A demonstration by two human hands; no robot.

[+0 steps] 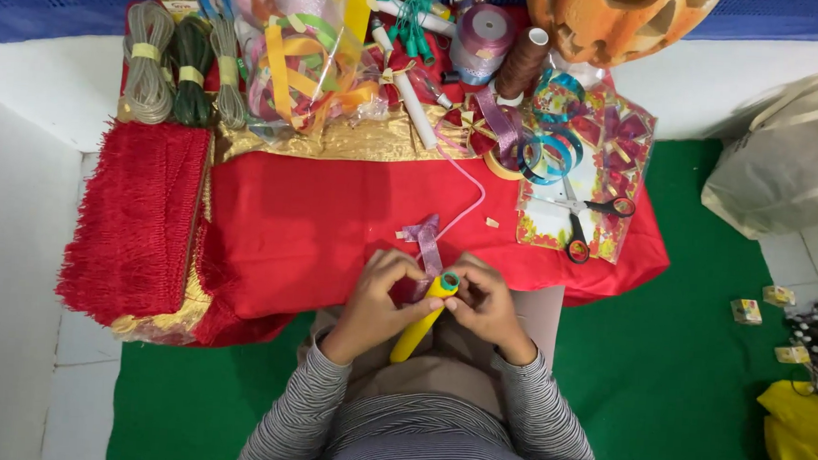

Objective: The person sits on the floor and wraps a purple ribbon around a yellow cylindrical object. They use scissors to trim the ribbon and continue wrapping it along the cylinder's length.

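The person is sitting over a red cloth (pixel 316 225), both hands meeting at the top of a yellow tube (pixel 420 326). The left hand (pixel 379 294) is closing its fingers around the tube's upper end; the right hand (pixel 482 299) is pinching at the same green-rimmed tip from the other side, about equally near. The tube's long axis is slanting from the lap up and rightward, its tip pointing at a short purple ribbon (pixel 425 242) that is lying just beyond the fingertips and seems to be touching them. Farther off, scissors (pixel 582 220) are resting on a patterned sheet (pixel 609 147), and at the far edge ribbon spools (pixel 486 33) and cord hanks (pixel 189 69) are crowding together
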